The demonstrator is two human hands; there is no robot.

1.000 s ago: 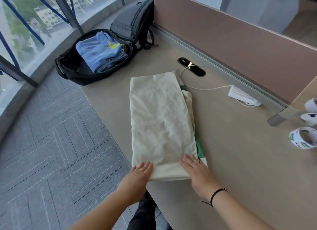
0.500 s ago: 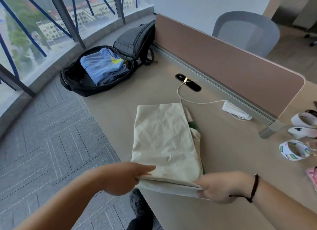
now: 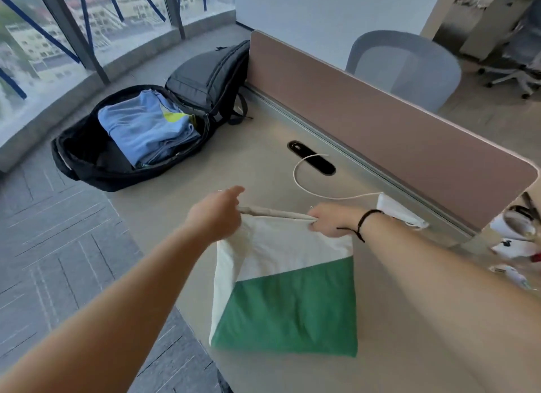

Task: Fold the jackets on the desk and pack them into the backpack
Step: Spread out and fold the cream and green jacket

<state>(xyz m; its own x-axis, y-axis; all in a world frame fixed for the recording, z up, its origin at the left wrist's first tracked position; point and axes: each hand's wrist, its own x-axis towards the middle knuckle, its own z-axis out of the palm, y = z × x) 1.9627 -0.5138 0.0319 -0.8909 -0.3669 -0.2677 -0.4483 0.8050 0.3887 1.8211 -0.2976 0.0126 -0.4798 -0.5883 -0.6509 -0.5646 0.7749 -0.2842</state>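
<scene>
Cream-and-green folded fabric jacket [image 3: 281, 290] lies on the beige desk [image 3: 395, 319], both hands pinching its far edge; the open black backpack [image 3: 87, 164] sits far left, nearer the left hand [image 3: 215, 217] than the right hand [image 3: 329, 219].

We are seeing a white cable [image 3: 304, 184] curling out of the black grommet [image 3: 311, 157], a grey chair [image 3: 407, 67] standing behind the partition [image 3: 380, 123].

No text, label, brand or number can be read on anything here.
</scene>
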